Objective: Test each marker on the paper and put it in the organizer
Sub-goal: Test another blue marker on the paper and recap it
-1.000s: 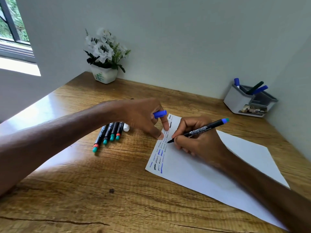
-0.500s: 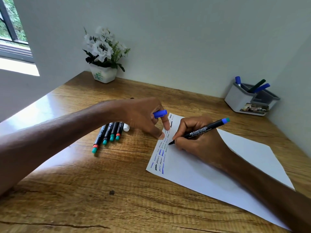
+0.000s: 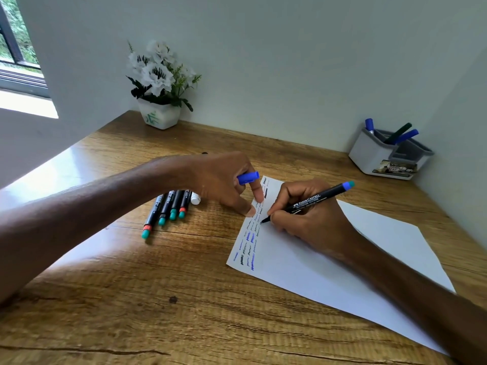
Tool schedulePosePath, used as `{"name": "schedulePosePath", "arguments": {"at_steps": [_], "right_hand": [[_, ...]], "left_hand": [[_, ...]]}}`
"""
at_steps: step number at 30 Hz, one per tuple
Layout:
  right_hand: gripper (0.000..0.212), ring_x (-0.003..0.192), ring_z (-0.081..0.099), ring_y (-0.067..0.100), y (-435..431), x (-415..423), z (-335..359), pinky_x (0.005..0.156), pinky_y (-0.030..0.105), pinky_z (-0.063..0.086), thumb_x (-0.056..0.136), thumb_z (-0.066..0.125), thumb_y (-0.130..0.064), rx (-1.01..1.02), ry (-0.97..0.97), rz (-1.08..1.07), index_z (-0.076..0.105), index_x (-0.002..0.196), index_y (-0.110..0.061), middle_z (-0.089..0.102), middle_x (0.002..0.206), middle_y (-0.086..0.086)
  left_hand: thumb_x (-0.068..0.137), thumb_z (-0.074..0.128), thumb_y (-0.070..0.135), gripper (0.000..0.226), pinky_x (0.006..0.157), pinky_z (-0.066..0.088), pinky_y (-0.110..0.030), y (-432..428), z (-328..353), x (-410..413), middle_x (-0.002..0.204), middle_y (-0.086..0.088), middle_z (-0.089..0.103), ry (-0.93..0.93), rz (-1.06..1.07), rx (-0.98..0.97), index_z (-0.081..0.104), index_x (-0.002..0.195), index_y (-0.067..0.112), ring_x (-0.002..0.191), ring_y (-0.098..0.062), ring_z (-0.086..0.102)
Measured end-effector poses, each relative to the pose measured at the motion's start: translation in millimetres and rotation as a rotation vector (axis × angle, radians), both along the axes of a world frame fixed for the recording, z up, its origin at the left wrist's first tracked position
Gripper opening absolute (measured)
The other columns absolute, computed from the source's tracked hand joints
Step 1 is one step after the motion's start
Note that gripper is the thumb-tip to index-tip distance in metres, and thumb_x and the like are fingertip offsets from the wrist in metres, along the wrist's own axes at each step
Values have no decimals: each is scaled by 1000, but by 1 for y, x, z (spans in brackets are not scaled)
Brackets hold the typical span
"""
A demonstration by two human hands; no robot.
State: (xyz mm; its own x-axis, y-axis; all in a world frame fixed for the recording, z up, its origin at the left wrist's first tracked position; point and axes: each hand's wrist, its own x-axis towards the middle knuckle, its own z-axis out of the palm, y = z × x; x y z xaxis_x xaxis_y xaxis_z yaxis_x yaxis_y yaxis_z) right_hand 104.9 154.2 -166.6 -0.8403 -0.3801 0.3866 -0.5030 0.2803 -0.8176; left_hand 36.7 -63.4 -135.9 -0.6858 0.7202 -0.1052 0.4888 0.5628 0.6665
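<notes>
Right hand (image 3: pixel 311 225) keeps marker (image 3: pixel 308 202) tip on paper (image 3: pixel 342 262).

Sunlit wooden desk (image 3: pixel 184 299) meets pale walls (image 3: pixel 290 61), window (image 3: pixel 18 61).

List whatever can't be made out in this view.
- Head view: the loose markers' top ends, hidden behind the left hand.
- Head view: the white object beside them, mostly covered by that hand.
- Head view: the paper beneath the right hand.
- Head view: the organizer's front label, too small to read.
</notes>
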Motion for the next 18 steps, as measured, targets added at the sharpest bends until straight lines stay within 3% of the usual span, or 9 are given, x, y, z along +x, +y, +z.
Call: {"name": "schedulePosePath", "arguments": {"at_steps": [10, 15, 18], "right_hand": [[14, 39, 48, 1, -1, 2, 2, 42, 13, 36, 71, 69, -2, -9, -36, -34, 67, 67, 11, 62, 51, -1], [14, 37, 47, 4, -1, 3, 2, 39, 15, 35, 72, 70, -2, -13, -51, -62, 66, 68, 11, 62, 52, 9], [10, 36, 48, 9, 0, 3, 2, 37, 16, 36, 76, 72, 7, -13, -78, -79, 66, 68, 9, 63, 53, 18]], "left_hand": [[85, 82, 27, 24, 54, 34, -20, 1, 1, 2, 48, 13, 43, 13, 8, -9, 72, 107, 27, 48, -9, 38], [86, 82, 26, 23, 53, 34, -17, 1, 2, 3, 48, 13, 43, 14, 7, -10, 72, 107, 27, 47, -9, 38], [86, 82, 27, 23, 56, 35, -23, 1, 2, 4, 48, 12, 42, 19, 10, -15, 72, 107, 27, 47, -9, 38]]}}
